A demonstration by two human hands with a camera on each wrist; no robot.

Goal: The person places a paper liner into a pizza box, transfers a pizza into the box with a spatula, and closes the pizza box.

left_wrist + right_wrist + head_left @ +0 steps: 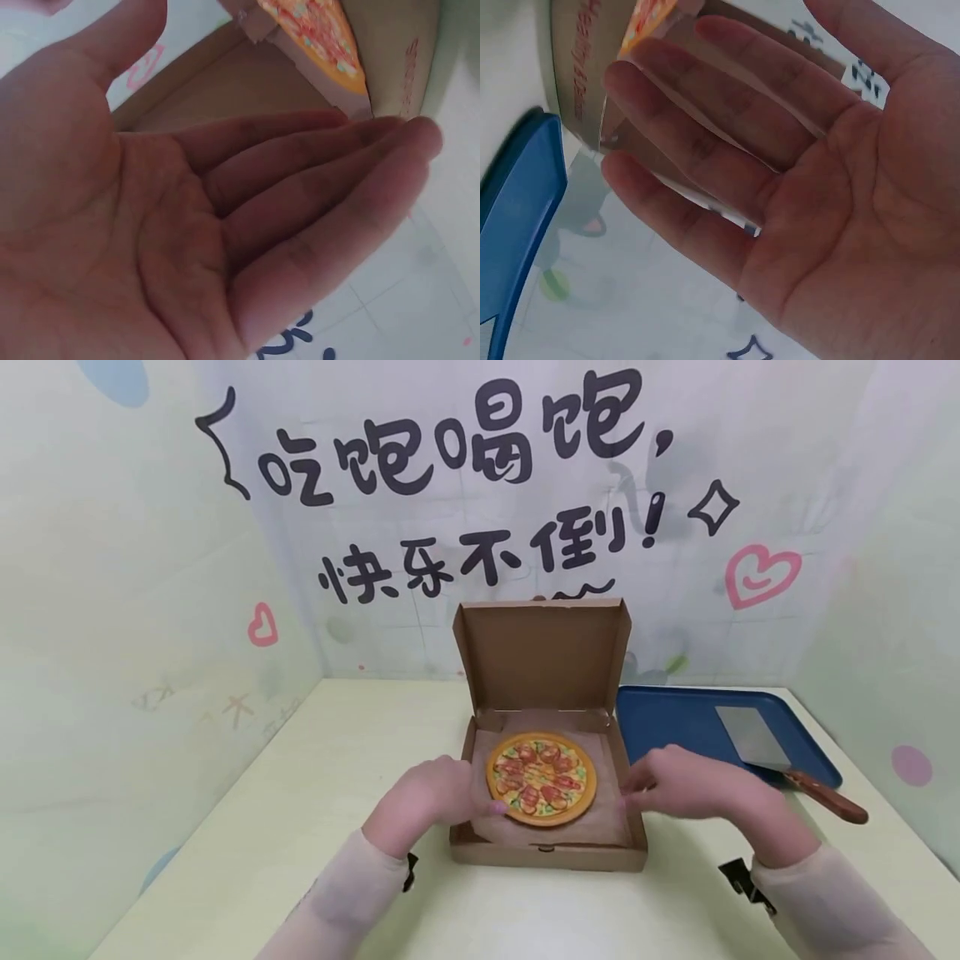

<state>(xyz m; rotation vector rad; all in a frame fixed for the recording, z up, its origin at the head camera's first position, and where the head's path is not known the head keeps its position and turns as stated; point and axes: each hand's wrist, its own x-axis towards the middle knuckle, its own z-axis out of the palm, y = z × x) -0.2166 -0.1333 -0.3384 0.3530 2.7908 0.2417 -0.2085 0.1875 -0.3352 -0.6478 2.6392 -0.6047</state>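
A round toy pizza [542, 779] with an orange crust lies on brown paper [480, 831] inside a cardboard pizza box [551, 857], whose lid [546, 656] stands raised at the back. My left hand [438, 789] reaches over the box's left side, its thumb right at the pizza's lower left edge. At the right wall, my right hand [678, 783] has its fingertips over the rim and the paper. In the left wrist view the left fingers [300, 187] are nearly straight, palm bare. The right fingers [697, 146] are relaxed and slightly spread, holding nothing.
A blue tray [667, 718] stands right of the box, behind the right hand. Across its right edge lies a pizza server [753, 737], its wooden handle [828, 796] sticking out over the pale table [360, 735]. A printed curtain wall [390, 635] closes off the back.
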